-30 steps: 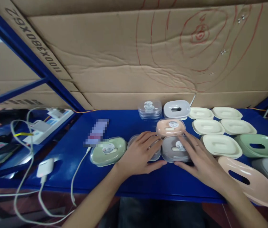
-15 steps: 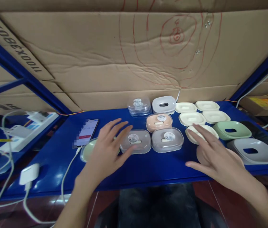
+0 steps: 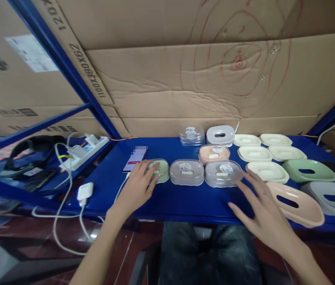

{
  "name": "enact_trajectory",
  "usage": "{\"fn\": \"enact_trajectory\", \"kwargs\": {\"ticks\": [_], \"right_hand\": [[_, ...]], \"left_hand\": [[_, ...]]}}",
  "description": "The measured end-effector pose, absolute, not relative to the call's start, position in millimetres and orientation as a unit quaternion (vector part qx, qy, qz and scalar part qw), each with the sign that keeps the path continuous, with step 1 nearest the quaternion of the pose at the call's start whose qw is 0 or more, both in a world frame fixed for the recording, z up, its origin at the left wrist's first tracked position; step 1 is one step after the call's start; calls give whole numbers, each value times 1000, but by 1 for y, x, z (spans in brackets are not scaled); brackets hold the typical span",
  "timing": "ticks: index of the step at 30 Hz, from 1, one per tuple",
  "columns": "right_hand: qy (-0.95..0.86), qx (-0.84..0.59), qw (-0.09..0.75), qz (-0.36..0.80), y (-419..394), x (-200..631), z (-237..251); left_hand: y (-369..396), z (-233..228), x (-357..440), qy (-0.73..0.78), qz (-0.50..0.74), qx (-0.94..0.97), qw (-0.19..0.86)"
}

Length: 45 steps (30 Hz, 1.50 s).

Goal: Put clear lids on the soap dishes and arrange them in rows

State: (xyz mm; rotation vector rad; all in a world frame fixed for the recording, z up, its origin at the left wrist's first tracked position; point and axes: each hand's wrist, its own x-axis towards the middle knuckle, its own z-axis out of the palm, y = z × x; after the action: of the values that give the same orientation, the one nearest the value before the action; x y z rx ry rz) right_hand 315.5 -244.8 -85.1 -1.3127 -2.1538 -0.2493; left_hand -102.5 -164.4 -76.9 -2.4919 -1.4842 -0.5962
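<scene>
On the green soap box [image 3: 160, 171], left-hand fingers [image 3: 149, 172] rest spread.

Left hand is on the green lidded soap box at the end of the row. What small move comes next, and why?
Probably close the left hand on the green soap box and slide it toward the clear-lidded box beside it. Its fingers lie open on the lid, a gap separates the two boxes, and the right hand hovers open above the shelf edge, holding nothing.
</scene>
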Motion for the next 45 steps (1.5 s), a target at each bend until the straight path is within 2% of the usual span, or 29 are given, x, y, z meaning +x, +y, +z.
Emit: {"fn": "enact_trajectory", "kwargs": {"ticks": [7,16,22,30,37,45], "right_hand": [[-811,-498,266,-152,-192,278,-106],[-801,-505,268,-174,-218,271,-119],[-806,-504,261,-168,-219,255,-118],[-806,-502,274,-154,-227,263,-122],[-832,-472,259,-133,-226,239,-113],[-885,-399,218,-100,-213,177,-100]], "left_hand": [[-130,-85,-95,-480,-207,-849,84],[-83,-83,-75,-464,-226,-855,47],[-127,-76,-64,-424,-249,-871,0],[-183,-92,-78,-439,-221,-869,58],[-174,-101,-104,-505,-235,-824,108],[-155,-97,-102,-505,-225,-832,57]]}}
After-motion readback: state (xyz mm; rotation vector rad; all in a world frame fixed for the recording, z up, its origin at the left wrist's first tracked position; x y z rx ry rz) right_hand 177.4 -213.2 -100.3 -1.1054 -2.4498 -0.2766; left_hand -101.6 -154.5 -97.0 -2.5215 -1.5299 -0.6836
